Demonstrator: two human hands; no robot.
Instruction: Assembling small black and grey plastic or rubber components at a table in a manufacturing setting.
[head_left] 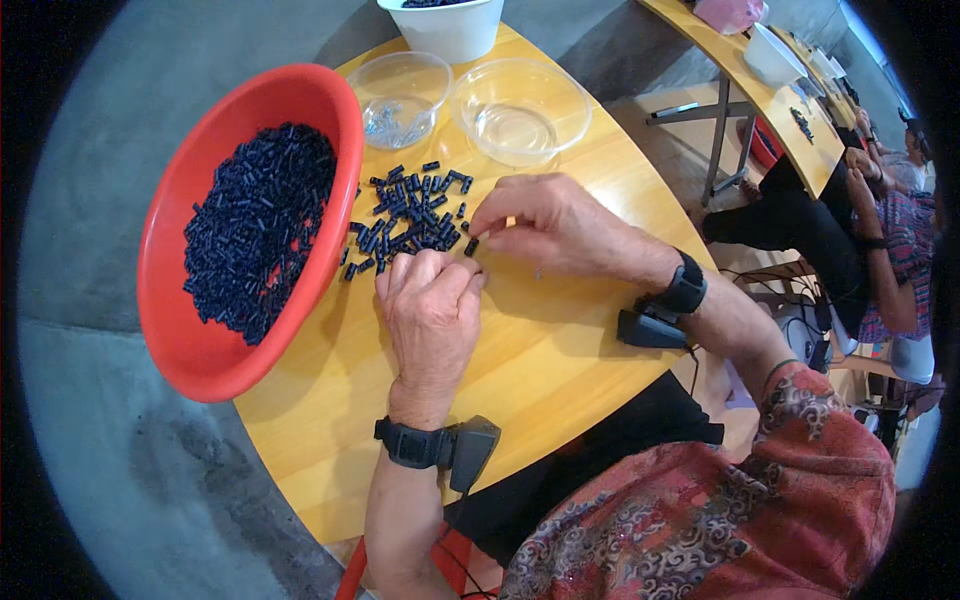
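Note:
A heap of small black tube-like plastic pieces lies on the yellow table, just beyond my hands. My left hand is closed at the near edge of the heap, its fingers curled under. At its thumb and forefinger tips a single small black plastic piece sticks up, seemingly pinched there. My right hand comes in from the right with thumb and forefinger drawn together right by that piece. Whatever lies between the right fingertips is too small to make out.
A red basin full of similar black pieces stands at the left. Behind the heap are a clear tub with tiny silvery parts, a clear bowl and a white container. Another person sits at a yellow table farther right.

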